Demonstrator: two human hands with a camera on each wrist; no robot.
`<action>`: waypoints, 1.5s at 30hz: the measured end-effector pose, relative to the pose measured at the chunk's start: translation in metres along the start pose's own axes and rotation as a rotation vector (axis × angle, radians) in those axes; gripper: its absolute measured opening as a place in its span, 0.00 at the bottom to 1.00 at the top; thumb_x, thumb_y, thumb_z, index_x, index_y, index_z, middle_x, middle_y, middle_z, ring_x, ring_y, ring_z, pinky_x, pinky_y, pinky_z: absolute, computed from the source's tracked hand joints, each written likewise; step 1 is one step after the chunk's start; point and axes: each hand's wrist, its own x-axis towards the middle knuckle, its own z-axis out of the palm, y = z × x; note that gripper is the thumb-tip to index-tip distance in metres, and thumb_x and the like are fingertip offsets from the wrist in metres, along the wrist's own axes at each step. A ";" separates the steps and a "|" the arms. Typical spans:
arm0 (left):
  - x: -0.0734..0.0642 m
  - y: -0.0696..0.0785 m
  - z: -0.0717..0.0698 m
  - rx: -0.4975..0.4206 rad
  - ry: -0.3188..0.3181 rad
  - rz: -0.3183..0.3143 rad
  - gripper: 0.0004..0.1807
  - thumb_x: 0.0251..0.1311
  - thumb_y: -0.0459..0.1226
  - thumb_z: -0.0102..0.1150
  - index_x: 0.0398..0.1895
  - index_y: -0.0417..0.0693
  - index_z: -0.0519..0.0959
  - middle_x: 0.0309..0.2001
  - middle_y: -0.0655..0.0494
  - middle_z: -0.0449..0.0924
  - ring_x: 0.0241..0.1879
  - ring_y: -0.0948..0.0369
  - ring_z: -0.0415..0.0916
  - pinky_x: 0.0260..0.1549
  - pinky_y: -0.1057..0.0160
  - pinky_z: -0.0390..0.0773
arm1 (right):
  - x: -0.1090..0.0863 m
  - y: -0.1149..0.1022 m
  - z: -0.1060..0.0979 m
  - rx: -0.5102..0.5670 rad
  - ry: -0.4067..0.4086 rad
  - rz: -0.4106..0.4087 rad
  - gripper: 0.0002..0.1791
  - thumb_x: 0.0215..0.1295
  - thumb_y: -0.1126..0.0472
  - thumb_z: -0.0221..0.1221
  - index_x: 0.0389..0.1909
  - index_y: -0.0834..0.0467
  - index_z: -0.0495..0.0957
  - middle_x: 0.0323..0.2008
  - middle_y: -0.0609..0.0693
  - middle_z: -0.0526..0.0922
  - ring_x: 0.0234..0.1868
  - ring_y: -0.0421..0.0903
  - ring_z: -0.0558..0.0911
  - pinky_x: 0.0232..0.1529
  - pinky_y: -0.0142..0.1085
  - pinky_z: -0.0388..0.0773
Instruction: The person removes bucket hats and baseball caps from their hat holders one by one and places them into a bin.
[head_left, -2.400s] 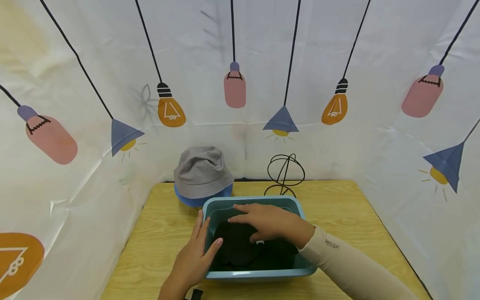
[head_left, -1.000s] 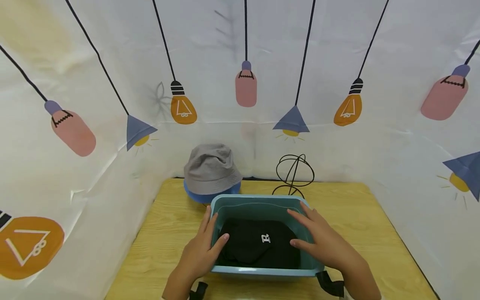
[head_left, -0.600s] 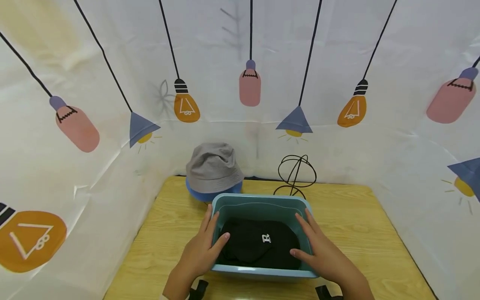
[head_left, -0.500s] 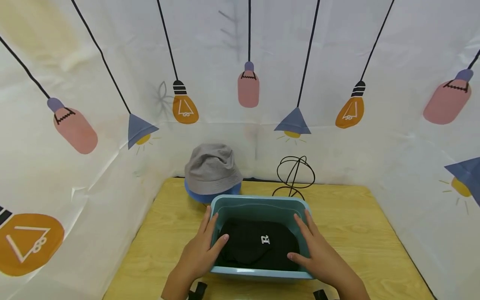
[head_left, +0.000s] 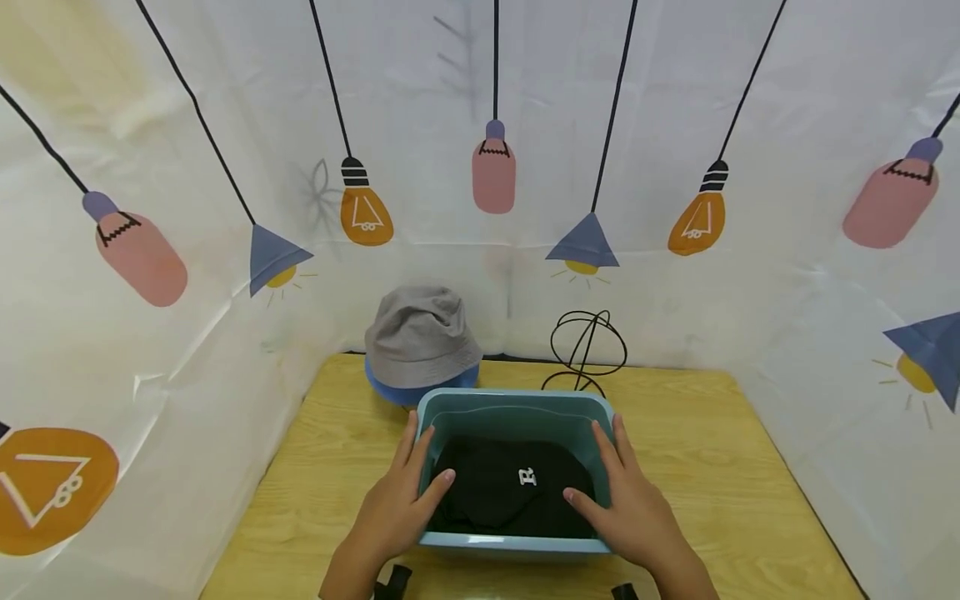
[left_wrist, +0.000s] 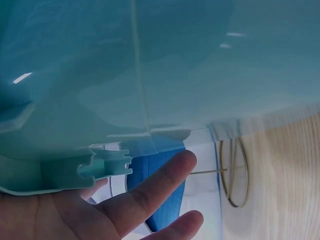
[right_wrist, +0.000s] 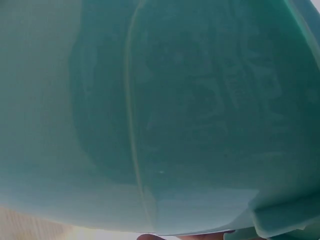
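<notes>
A teal plastic bin [head_left: 517,544] stands on the table. Inside it lies a black cap [head_left: 487,487] with a white letter R on it. My left hand [head_left: 397,504] is at the bin's left side, its straight fingers along the outside and the thumb over the rim. In the left wrist view, extended fingers [left_wrist: 155,192] reach out below the bin's rim. My right hand [head_left: 630,504] lies against the right side, fingers straight and thumb pointing inward over the rim. The right wrist view is mostly filled by the bin's wall [right_wrist: 165,115], and only a fingertip shows.
Behind the bin at the left, a grey bucket hat [head_left: 423,337] sits on top of a blue hat [head_left: 422,393]. A black wire stand [head_left: 588,346] is behind the bin to the right. The wooden table [head_left: 690,450] meets a printed cloth wall at its back edge.
My right hand has left the black cap inside the bin and moved to the bin's right side, then slightly leftward onto it. The white R is now uncovered. My left hand stays put.
</notes>
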 end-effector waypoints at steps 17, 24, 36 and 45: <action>0.000 -0.002 -0.010 0.077 0.024 0.097 0.46 0.74 0.67 0.40 0.84 0.50 0.53 0.85 0.55 0.34 0.81 0.43 0.50 0.73 0.33 0.58 | -0.003 -0.004 0.002 0.012 0.012 0.011 0.55 0.67 0.31 0.61 0.85 0.39 0.40 0.83 0.42 0.23 0.65 0.65 0.78 0.35 0.48 0.81; 0.003 -0.002 -0.018 0.115 -0.006 0.080 0.47 0.73 0.69 0.39 0.84 0.51 0.52 0.85 0.53 0.37 0.82 0.39 0.42 0.71 0.25 0.50 | -0.002 -0.004 0.003 0.001 0.000 0.025 0.54 0.67 0.32 0.61 0.85 0.38 0.41 0.83 0.41 0.22 0.61 0.63 0.81 0.31 0.43 0.78; 0.016 -0.012 -0.033 0.190 0.045 0.104 0.49 0.72 0.69 0.41 0.84 0.49 0.51 0.85 0.47 0.40 0.82 0.40 0.42 0.69 0.21 0.48 | -0.003 -0.003 0.001 -0.011 0.001 0.022 0.54 0.67 0.31 0.61 0.85 0.38 0.42 0.83 0.42 0.22 0.60 0.62 0.82 0.33 0.48 0.81; 0.035 -0.011 -0.050 0.266 0.107 0.161 0.49 0.73 0.66 0.46 0.84 0.43 0.52 0.84 0.40 0.43 0.81 0.36 0.44 0.68 0.22 0.52 | -0.003 -0.004 0.000 -0.015 0.002 0.023 0.53 0.67 0.31 0.61 0.85 0.38 0.44 0.84 0.44 0.23 0.61 0.64 0.81 0.37 0.54 0.82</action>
